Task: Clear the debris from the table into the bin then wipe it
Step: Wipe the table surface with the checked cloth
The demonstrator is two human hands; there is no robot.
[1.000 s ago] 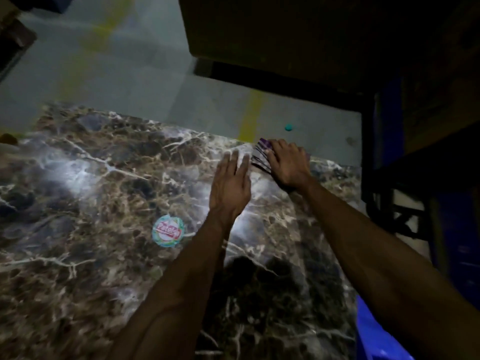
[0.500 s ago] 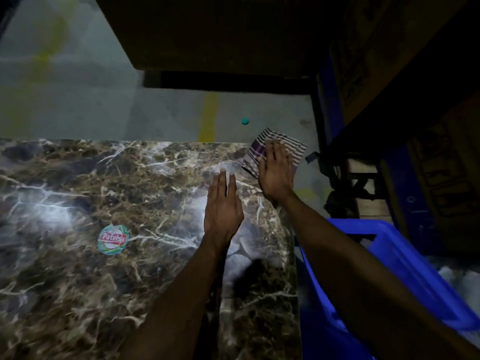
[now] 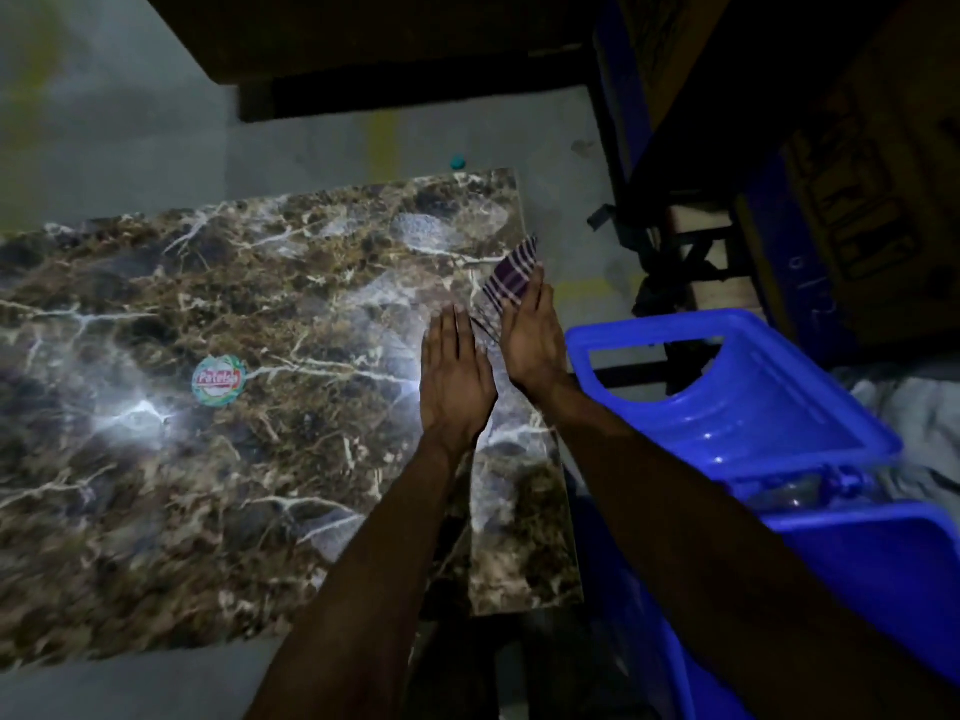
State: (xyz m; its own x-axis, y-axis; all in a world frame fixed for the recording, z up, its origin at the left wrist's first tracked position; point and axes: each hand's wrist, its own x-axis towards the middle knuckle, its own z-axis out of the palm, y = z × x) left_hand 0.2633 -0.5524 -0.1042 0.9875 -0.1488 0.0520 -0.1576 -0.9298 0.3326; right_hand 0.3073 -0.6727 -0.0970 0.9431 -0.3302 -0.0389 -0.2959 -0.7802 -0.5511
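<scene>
A round sticker [image 3: 218, 380] on the counter [image 3: 156, 485] is too blurred to read; both hands' fingers lie straight, the right hand [image 3: 530, 335] on a striped cloth [image 3: 506, 278], the left hand [image 3: 454, 379] flat.

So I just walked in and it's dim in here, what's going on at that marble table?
A person is wiping the marble table. Their right hand lies flat on a striped cloth at the table's right edge, fingers straight. The left hand rests open on the tabletop just beside it, holding nothing. A blue bin stands to the right of the table, just off that edge. A round sticker sits on the tabletop to the left of the hands.
</scene>
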